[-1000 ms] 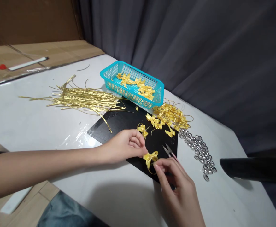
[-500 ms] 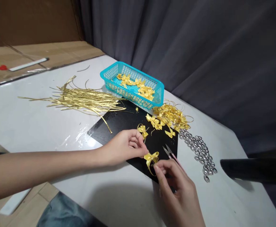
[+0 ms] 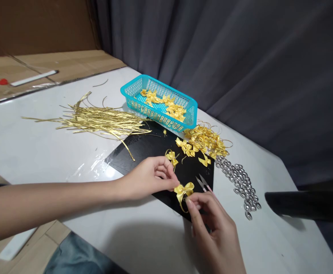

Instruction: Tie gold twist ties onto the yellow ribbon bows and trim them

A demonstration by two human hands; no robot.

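Between my two hands, above the black mat [image 3: 139,148], is a yellow ribbon bow [image 3: 184,189] with a thin looped tail hanging below it. My left hand [image 3: 157,177] pinches the bow's left side with thumb and forefinger. The fingers of my right hand [image 3: 212,217] are closed on its lower right edge, where the thin tail is; the fingertips partly hide what they grip. Scissors [image 3: 203,182] lie on the mat just behind my right hand, their handles covered by it. Another yellow bow [image 3: 172,156] with a gold loop rests on the mat behind my left fingers.
A blue plastic basket [image 3: 159,102] holds several yellow bows. Gold cords [image 3: 103,120] lie in a heap on the left. Right of the mat are a pile of looped bows [image 3: 207,140] and many silver beads [image 3: 240,182]. A black cylindrical object [image 3: 306,205] juts in from the right.
The bow between my hands has turned slightly, and its right loop looks fuller and reaches a little further right. Both hands stay almost in place.
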